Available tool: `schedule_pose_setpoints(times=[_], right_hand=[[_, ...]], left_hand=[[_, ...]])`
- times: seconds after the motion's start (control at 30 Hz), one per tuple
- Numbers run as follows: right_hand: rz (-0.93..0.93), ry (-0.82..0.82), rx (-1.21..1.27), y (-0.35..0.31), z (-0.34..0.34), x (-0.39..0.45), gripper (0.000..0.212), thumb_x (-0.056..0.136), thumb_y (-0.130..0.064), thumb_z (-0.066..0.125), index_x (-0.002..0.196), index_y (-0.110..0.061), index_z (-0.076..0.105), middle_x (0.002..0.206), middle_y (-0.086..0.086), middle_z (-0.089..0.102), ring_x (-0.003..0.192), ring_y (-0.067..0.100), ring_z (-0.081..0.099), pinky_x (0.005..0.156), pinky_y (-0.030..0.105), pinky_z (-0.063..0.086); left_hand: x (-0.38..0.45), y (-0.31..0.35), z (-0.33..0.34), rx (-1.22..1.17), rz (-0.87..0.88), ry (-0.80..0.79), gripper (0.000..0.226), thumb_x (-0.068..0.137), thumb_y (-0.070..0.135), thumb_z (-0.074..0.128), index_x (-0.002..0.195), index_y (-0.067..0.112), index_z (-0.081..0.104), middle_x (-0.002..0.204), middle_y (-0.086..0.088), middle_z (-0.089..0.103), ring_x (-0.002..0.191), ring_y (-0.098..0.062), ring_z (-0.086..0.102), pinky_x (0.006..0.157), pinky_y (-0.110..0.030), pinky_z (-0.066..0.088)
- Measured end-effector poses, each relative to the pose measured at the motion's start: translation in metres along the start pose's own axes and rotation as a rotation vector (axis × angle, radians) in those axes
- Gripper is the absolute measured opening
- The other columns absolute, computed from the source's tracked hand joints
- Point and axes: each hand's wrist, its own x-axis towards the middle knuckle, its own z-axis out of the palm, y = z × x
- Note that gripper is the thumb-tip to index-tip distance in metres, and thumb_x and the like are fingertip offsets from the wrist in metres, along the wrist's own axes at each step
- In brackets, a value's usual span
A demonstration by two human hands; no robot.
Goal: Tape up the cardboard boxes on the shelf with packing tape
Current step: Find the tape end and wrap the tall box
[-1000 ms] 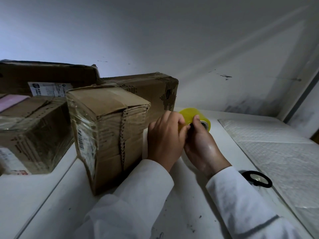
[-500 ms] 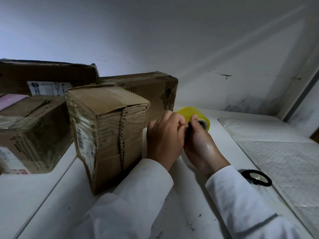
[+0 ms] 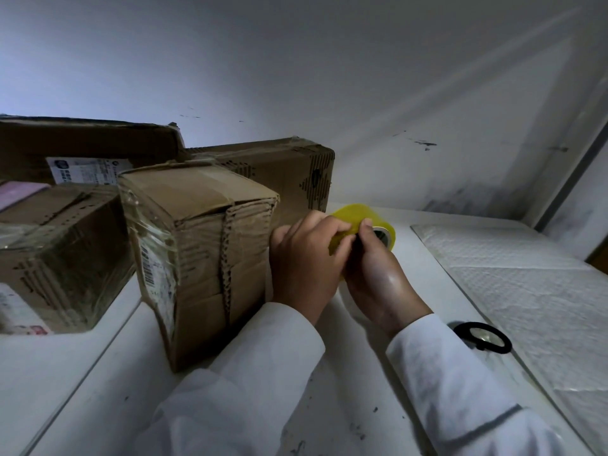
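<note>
A yellow roll of packing tape [image 3: 357, 214] is held above the white shelf [image 3: 98, 383], just right of an upright cardboard box [image 3: 204, 258]. My right hand [image 3: 375, 278] grips the roll from below, thumb on its rim. My left hand [image 3: 306, 258] pinches the roll's outer surface with its fingertips. The box shows a torn corrugated seam down its front and clear film on its left side. Much of the roll is hidden behind my fingers.
A second box [image 3: 289, 172] stands behind the first, a low box [image 3: 56, 255] wrapped in film lies at left, and a flat box [image 3: 85, 143] sits at the back left. Black-handled scissors [image 3: 482, 337] lie at right beside a white padded sheet [image 3: 533, 291].
Both hands and the roll have stayed almost in place. My left fingertips have shifted slightly along the roll's surface, and the roll has turned a little.
</note>
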Motion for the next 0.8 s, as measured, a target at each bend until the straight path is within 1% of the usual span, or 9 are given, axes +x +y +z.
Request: schedule_pose_setpoints(times=[0.07,0.13,0.27,0.4,0.47,0.57,0.63,0.73,0.8], right_hand=[[-0.011,-0.008,-0.030,0.001,-0.001,0.002,0.052,0.101,-0.041,0.032,0.129,-0.002,0.048,0.113,0.017,0.064,0.093,0.017,0.065,0.079,0.026,0.052],[-0.032,0.000,-0.068,0.001,-0.002,0.002,0.051,0.101,-0.041,0.031,0.128,-0.002,0.050,0.113,0.016,0.065,0.094,0.017,0.065,0.084,0.027,0.051],[-0.067,0.011,-0.157,0.002,-0.003,0.004,0.052,0.101,-0.041,0.030,0.127,-0.002,0.053,0.111,0.015,0.068,0.103,0.019,0.064,0.091,0.030,0.049],[-0.116,0.041,-0.247,0.006,-0.005,0.007,0.052,0.100,-0.043,0.032,0.135,-0.008,0.046,0.123,0.014,0.061,0.117,0.022,0.057,0.107,0.041,0.039],[-0.112,0.050,-0.245,0.006,-0.007,0.008,0.050,0.101,-0.042,0.032,0.134,-0.007,0.047,0.120,0.015,0.063,0.112,0.021,0.060,0.100,0.036,0.045],[-0.094,0.023,-0.188,0.006,-0.011,0.010,0.050,0.102,-0.039,0.030,0.128,-0.002,0.051,0.102,0.014,0.069,0.086,0.012,0.069,0.069,0.021,0.053],[-0.090,-0.002,-0.157,0.005,-0.013,0.010,0.049,0.102,-0.038,0.030,0.124,0.000,0.052,0.091,0.011,0.069,0.072,0.009,0.070,0.057,0.017,0.053],[-0.073,-0.027,-0.146,0.004,-0.013,0.010,0.050,0.102,-0.038,0.029,0.126,0.000,0.051,0.091,0.010,0.069,0.075,0.009,0.069,0.058,0.018,0.053],[-0.053,-0.025,-0.111,0.001,-0.012,0.009,0.051,0.102,-0.040,0.029,0.128,-0.001,0.049,0.095,0.009,0.069,0.082,0.010,0.067,0.064,0.020,0.052]], left_hand=[[0.000,0.001,-0.001,0.008,-0.017,0.005,0.022,0.082,0.038,0.053,0.085,0.024,0.069,0.085,0.005,0.065,0.076,-0.018,0.062,0.072,-0.032,0.042],[0.000,0.002,-0.002,0.022,-0.044,0.006,0.021,0.081,0.040,0.052,0.081,0.025,0.068,0.082,0.007,0.064,0.074,-0.017,0.060,0.072,-0.028,0.035],[0.002,0.002,-0.004,0.017,-0.088,-0.030,0.015,0.080,0.038,0.058,0.074,0.026,0.065,0.076,0.007,0.063,0.073,-0.018,0.060,0.071,-0.030,0.036],[0.003,0.005,-0.003,0.002,-0.113,-0.070,0.011,0.079,0.032,0.059,0.072,0.025,0.063,0.073,0.009,0.060,0.073,-0.018,0.058,0.073,-0.031,0.034],[0.002,0.005,-0.003,-0.009,-0.113,-0.078,0.009,0.079,0.030,0.058,0.073,0.024,0.062,0.072,0.010,0.058,0.073,-0.018,0.058,0.074,-0.030,0.031],[0.000,0.005,-0.001,-0.035,-0.087,-0.089,0.010,0.082,0.027,0.057,0.075,0.022,0.061,0.072,0.010,0.057,0.072,-0.018,0.057,0.075,-0.030,0.031],[0.000,0.002,0.002,-0.067,-0.074,-0.093,0.012,0.084,0.027,0.054,0.076,0.020,0.060,0.073,0.010,0.056,0.072,-0.019,0.058,0.075,-0.032,0.036],[-0.002,-0.004,0.005,-0.139,-0.050,-0.076,0.021,0.085,0.032,0.048,0.077,0.016,0.060,0.074,0.004,0.059,0.070,-0.022,0.057,0.071,-0.036,0.046],[-0.001,-0.004,0.006,-0.226,-0.091,-0.064,0.028,0.085,0.036,0.044,0.080,0.013,0.059,0.075,0.002,0.060,0.072,-0.023,0.058,0.069,-0.040,0.049]])
